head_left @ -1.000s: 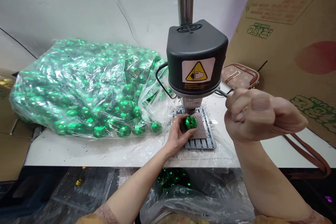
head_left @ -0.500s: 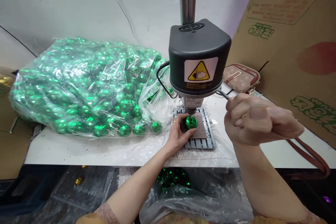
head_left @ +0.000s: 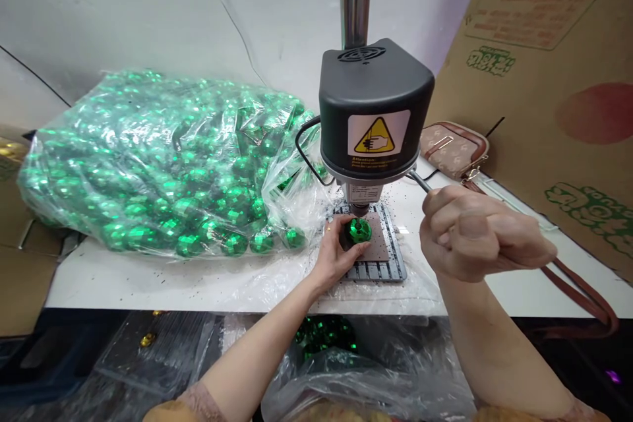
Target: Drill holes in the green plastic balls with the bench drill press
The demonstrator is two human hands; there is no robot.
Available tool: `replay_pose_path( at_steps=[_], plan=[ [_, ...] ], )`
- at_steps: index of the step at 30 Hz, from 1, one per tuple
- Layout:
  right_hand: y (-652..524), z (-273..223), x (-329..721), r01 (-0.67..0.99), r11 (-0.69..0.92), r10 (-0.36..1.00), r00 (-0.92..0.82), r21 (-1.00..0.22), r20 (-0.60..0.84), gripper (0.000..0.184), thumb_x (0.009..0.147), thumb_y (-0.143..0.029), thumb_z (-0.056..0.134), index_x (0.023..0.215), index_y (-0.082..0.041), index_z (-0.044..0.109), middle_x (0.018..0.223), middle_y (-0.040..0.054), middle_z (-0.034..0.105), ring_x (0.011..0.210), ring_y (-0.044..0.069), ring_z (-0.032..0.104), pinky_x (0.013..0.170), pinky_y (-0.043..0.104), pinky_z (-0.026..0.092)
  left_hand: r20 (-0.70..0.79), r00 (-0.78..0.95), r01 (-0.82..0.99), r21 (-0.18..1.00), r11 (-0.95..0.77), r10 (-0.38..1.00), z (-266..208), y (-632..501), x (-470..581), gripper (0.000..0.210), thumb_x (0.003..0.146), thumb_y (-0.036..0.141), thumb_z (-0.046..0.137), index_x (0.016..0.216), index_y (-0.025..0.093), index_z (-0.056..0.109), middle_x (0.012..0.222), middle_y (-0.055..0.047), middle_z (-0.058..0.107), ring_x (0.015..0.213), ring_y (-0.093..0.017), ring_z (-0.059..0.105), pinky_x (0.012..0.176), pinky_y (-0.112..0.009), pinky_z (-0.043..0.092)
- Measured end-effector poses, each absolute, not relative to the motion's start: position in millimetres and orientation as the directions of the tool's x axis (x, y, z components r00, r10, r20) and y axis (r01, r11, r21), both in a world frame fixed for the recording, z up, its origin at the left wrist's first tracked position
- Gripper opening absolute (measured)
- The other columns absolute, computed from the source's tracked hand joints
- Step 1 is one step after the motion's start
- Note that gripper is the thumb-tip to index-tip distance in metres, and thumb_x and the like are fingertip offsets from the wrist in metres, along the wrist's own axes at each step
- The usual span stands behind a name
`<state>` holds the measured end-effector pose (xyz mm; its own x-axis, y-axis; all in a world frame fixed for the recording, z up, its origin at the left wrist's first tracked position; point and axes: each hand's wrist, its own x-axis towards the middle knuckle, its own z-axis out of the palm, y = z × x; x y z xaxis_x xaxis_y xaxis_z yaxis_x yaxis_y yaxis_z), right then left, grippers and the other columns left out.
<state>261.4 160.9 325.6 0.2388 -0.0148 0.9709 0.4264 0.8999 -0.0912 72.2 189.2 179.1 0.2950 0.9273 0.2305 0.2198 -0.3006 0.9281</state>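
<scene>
A small bench drill press (head_left: 376, 112) with a black head and a yellow warning label stands on a white table (head_left: 148, 283). Under its chuck, a faceted green ball (head_left: 358, 230) sits on the drill's slotted base plate (head_left: 383, 268). My left hand (head_left: 335, 260) grips that ball from the left and holds it in place. My right hand (head_left: 475, 232) is closed in a fist around the drill's metal feed lever (head_left: 418, 179), to the right of the head.
A large clear plastic bag (head_left: 158, 165) full of green faceted balls lies on the table's left. A brown handbag (head_left: 452, 148) and a big cardboard box (head_left: 554, 79) stand at the right. Another bag (head_left: 346, 369) with green balls hangs below the table's front edge.
My right fist on the lever has dropped slightly and shifted left. The drill head has come down a little. My left hand has stayed on the green ball.
</scene>
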Motion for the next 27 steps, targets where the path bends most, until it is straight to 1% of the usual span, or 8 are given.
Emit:
replay_pose_path(
  at_steps=[4, 7, 12, 15, 18, 22, 25, 27],
  plan=[
    [156.4, 321.0, 259.0, 0.402, 0.907, 0.03, 0.229, -0.122, 0.973, 0.05, 0.1, -0.01, 0.063, 0.07, -0.022, 0.026, 0.053, -0.0087, 0.032, 0.039, 0.007, 0.031, 0.041, 0.033, 0.024, 0.219, 0.289, 0.214, 0.934, -0.286, 0.932, 179.7, 187.7, 72.1, 0.057, 0.085, 0.034, 0.104, 0.134, 0.025, 0.076, 0.132, -0.01, 0.082, 0.126, -0.036, 0.076, 0.114, -0.051, 0.059],
    [155.8, 335.7, 253.2, 0.395, 0.896, 0.063, 0.335, -0.201, 0.94, 0.053, 0.103, -0.011, 0.064, 0.069, -0.021, 0.024, 0.053, -0.0088, 0.028, 0.04, 0.006, 0.028, 0.042, 0.031, 0.024, 0.216, 0.277, 0.217, 0.935, -0.28, 0.936, 179.3, 188.2, 72.8, 0.057, 0.084, 0.033, 0.105, 0.133, 0.026, 0.076, 0.132, -0.009, 0.082, 0.127, -0.035, 0.076, 0.116, -0.051, 0.059],
    [160.0, 381.9, 245.8, 0.372, 0.788, 0.259, 0.522, -0.49, 0.813, 0.055, 0.111, -0.029, 0.07, 0.064, -0.021, 0.043, 0.057, -0.0068, 0.033, 0.048, 0.006, 0.036, 0.052, 0.032, 0.034, 0.213, 0.248, 0.224, 0.937, -0.27, 0.945, 182.4, 186.5, 77.9, 0.058, 0.082, 0.033, 0.106, 0.13, 0.025, 0.075, 0.129, -0.009, 0.082, 0.125, -0.035, 0.078, 0.113, -0.051, 0.062],
    [162.1, 396.1, 247.3, 0.31, 0.778, 0.348, 0.512, -0.547, 0.785, 0.052, 0.109, -0.029, 0.073, 0.063, -0.023, 0.048, 0.056, -0.0065, 0.031, 0.048, 0.009, 0.037, 0.052, 0.035, 0.036, 0.26, 0.186, 0.301, 0.903, -0.307, 0.947, 187.5, 167.6, 71.0, 0.053, 0.084, 0.037, 0.104, 0.126, 0.025, 0.073, 0.122, -0.008, 0.081, 0.118, -0.034, 0.08, 0.104, -0.048, 0.065],
    [163.4, 395.3, 251.0, 0.314, 0.779, 0.348, 0.502, -0.542, 0.792, 0.054, 0.109, -0.034, 0.074, 0.064, -0.024, 0.048, 0.057, -0.0061, 0.032, 0.048, 0.009, 0.038, 0.051, 0.035, 0.037, 0.387, 0.302, 0.41, 0.772, -0.486, 0.871, 188.1, 127.2, 45.2, 0.051, 0.09, 0.048, 0.102, 0.126, 0.026, 0.073, 0.115, -0.008, 0.08, 0.105, -0.031, 0.079, 0.09, -0.043, 0.064],
    [165.4, 388.5, 254.1, 0.323, 0.781, 0.337, 0.502, -0.534, 0.796, 0.055, 0.109, -0.043, 0.077, 0.064, -0.024, 0.05, 0.057, -0.0058, 0.034, 0.049, 0.01, 0.038, 0.053, 0.037, 0.04, 0.418, 0.723, 0.402, 0.393, -0.827, 0.55, 170.2, 63.4, -4.0, 0.058, 0.093, 0.066, 0.1, 0.125, 0.026, 0.073, 0.101, -0.007, 0.078, 0.088, -0.028, 0.073, 0.078, -0.041, 0.061],
    [166.7, 386.7, 255.1, 0.318, 0.78, 0.334, 0.516, -0.539, 0.789, 0.056, 0.108, -0.046, 0.079, 0.064, -0.024, 0.052, 0.057, -0.0059, 0.033, 0.05, 0.011, 0.039, 0.053, 0.039, 0.039, 0.404, 0.832, 0.343, 0.163, -0.925, 0.38, 153.9, 44.2, -29.9, 0.072, 0.092, 0.079, 0.096, 0.132, 0.024, 0.073, 0.101, -0.008, 0.08, 0.091, -0.03, 0.074, 0.087, -0.046, 0.065],
    [167.2, 386.5, 255.2, 0.311, 0.78, 0.337, 0.521, -0.542, 0.784, 0.057, 0.108, -0.047, 0.08, 0.063, -0.024, 0.052, 0.057, -0.0061, 0.033, 0.05, 0.01, 0.04, 0.053, 0.039, 0.04, 0.431, 0.85, 0.26, 0.154, -0.953, 0.302, 153.9, 60.3, -36.2, 0.068, 0.1, 0.074, 0.091, 0.141, 0.022, 0.072, 0.111, -0.012, 0.083, 0.104, -0.033, 0.078, 0.099, -0.051, 0.067]
  ],
)
